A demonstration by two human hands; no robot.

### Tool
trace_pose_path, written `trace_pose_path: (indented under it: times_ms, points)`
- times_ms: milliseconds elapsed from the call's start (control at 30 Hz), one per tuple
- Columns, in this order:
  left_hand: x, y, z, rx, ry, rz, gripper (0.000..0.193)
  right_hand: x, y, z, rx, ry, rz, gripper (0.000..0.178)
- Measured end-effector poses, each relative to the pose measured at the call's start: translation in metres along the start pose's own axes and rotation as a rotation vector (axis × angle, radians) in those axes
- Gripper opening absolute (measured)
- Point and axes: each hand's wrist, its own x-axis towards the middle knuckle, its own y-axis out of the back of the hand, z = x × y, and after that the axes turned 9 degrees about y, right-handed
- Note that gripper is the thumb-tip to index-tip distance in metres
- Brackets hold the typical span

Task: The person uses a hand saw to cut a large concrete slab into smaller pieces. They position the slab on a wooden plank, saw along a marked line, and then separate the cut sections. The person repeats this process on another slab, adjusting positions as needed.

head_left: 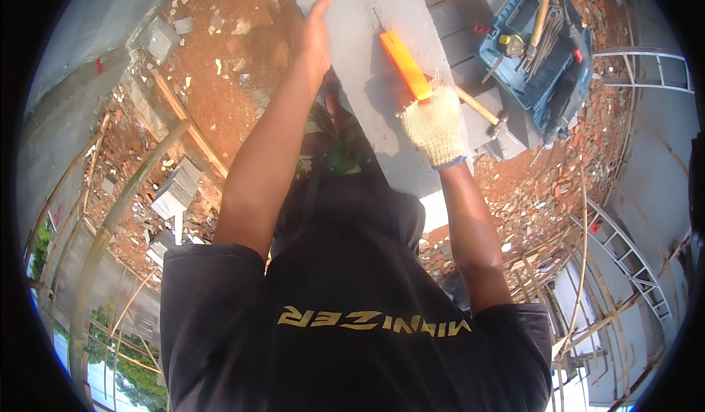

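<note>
A long pale grey block (360,67) lies in front of me, its far end cut off by the top of the picture. My left hand (314,39) is bare and holds the block's left edge, thumb up at the top face and the other fingers mostly hidden. My right hand (435,122), in a cream knit glove, is closed at the near end of an orange handle (405,65). This looks like a hand saw, with a thin dark line running away from it along the block; its blade, if so, is seen edge-on.
Right of the block lies a hammer (485,111) beside grey blocks. An open blue tool case (540,100) holds a wooden-handled tool, a tape measure and metal rods. Rubble (580,184) and red soil surround me. Timber poles (125,206) stand left; pale ladders (631,254) are right.
</note>
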Motion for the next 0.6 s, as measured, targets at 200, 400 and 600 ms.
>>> trace_pose_path:
  times_ms: [200, 400, 600]
  points:
    - [-0.037, -0.031, 0.002, 0.134, -0.184, 0.276, 0.075, -0.070, 0.043, 0.006, 0.181, -0.009, 0.013, 0.009]
    - [0.000, 0.002, -0.003, -0.014, 0.032, -0.024, 0.091, 0.017, 0.003, -0.003, -0.004, 0.143, 0.061, 0.018]
    - [-0.035, -0.026, 0.003, 0.149, -0.130, 0.233, 0.095, -0.043, 0.049, -0.012, 0.222, -0.094, -0.047, 0.013]
